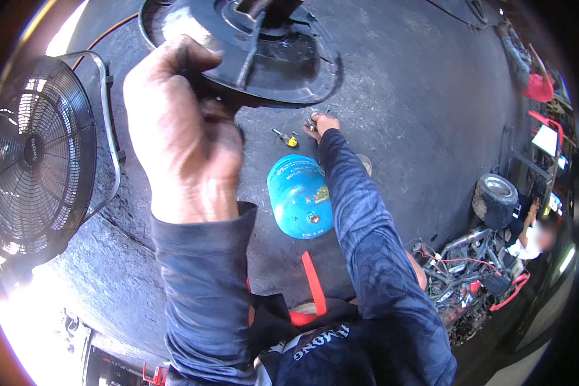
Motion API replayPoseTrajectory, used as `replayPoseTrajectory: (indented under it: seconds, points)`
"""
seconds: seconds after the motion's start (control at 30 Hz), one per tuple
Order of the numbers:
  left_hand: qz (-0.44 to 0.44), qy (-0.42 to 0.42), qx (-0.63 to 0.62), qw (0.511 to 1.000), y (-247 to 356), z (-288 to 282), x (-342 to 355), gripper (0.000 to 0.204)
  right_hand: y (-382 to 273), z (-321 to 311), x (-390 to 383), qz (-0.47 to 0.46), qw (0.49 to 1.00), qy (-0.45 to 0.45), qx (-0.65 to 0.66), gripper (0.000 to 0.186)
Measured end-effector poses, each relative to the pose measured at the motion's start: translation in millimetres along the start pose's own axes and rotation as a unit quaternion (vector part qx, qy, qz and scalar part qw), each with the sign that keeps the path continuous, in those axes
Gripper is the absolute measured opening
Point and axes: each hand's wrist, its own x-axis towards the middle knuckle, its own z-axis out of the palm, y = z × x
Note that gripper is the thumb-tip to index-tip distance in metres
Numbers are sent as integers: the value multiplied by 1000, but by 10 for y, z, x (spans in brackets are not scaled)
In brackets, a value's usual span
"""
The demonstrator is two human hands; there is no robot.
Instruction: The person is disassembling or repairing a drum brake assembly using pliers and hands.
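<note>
Left hand clenched on rim of dark metal disc, raised overhead. Right hand down on floor, grasping small tools near screwdriver, above blue gas cylinder.

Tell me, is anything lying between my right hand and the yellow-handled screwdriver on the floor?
Nothing visible. The right hand rests on the dark floor with small tools at its fingertips, and the yellow-handled screwdriver lies just to its left with only bare floor between them. The blue gas cylinder sits nearer you, out of that gap.

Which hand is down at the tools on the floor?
The right hand, reaching down to the small tools beside the blue gas cylinder. The left hand is raised, gripping the dark metal disc.
</note>
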Motion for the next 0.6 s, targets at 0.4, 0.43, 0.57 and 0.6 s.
replayPoseTrajectory:
  seconds: [0.4,0.43,0.57,0.6]
  points:
    - [-29,14,-34,999,98,65,98,11,193,61,106,22,919,-23,-392,24]
    - [-18,30,-29,999,115,39,96,12,168,107,32,23,921,-27,-389,24]
    - [33,87,-14,996,109,125,29,13,61,260,13,-203,709,42,-674,39]
    - [20,65,-5,998,106,-15,41,14,19,280,58,-219,687,85,-688,43]
